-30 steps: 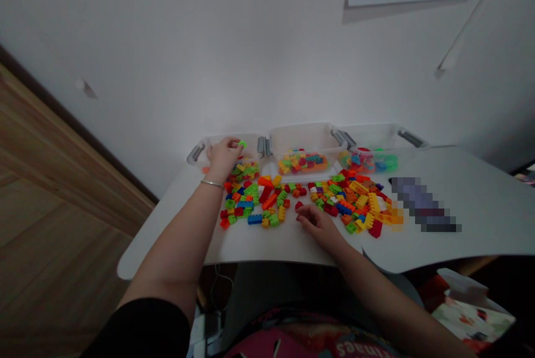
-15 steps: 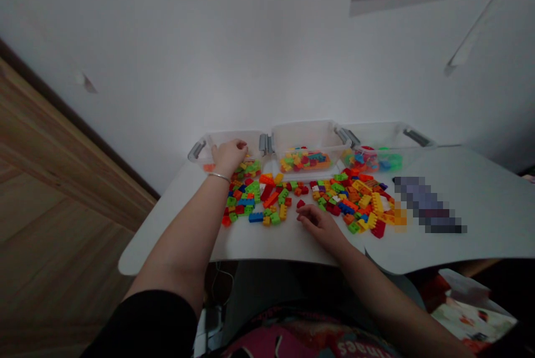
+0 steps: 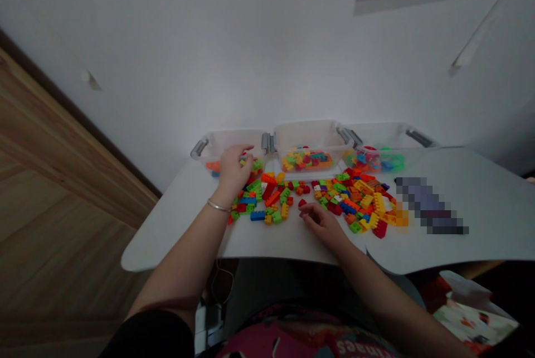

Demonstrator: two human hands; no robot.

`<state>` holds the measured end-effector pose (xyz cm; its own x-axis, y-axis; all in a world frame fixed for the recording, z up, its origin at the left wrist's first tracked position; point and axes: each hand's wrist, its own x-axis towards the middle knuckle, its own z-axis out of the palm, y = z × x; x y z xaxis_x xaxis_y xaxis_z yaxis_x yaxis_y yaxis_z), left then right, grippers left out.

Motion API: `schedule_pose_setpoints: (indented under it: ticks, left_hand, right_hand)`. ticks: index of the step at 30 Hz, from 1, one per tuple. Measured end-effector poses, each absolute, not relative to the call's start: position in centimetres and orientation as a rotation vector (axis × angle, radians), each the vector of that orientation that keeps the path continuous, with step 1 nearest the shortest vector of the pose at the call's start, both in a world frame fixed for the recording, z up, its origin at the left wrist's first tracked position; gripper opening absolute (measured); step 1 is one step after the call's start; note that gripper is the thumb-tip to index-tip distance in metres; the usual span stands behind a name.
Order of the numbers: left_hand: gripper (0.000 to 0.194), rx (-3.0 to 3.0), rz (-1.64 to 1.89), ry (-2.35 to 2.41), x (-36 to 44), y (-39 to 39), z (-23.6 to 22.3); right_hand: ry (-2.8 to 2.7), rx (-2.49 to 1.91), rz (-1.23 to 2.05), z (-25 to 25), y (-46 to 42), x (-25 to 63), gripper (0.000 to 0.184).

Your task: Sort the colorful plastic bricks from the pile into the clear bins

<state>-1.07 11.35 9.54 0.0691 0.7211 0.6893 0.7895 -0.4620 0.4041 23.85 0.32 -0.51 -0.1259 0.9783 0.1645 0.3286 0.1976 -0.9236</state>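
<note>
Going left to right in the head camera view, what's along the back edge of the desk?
Left clear plastic bin → middle clear plastic bin → right clear plastic bin, each with coloured toy bricks inside.

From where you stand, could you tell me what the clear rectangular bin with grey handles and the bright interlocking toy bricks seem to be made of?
The clear bin looks like translucent moulded plastic: bricks show through its wall. The toy bricks look like glossy moulded plastic, with studs and saturated colour; the exact plastic cannot be told.
</note>
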Motion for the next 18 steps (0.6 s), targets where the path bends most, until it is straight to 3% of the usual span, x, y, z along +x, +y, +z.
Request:
schedule_pose_setpoints:
  ticks: [5, 10, 15, 18]
  left_hand:
    - [0.024, -2.476, -0.965, -1.564, 1.0, 7.5, 6.1]
    - [0.037, -2.495, -0.627, -1.641, 2.6, 6.4, 3.5]
    - [0.05, -2.481, -0.435, -1.674, 4.4, 6.9, 3.9]
    - [0.048, -2.448, -0.419, -1.662, 5.2, 7.4, 4.5]
  right_hand:
    - [-1.623, -1.263, 0.907, -0.3, 0.5, 23.9, 0.025]
    - [-1.618, -1.27, 0.87, -0.5, 0.7, 23.8, 0.024]
    - [-1.615, -1.278, 0.865, -0.5, 0.8, 23.7, 0.023]
    - [-1.611, -1.287, 0.853, -0.6, 0.8, 23.7, 0.023]
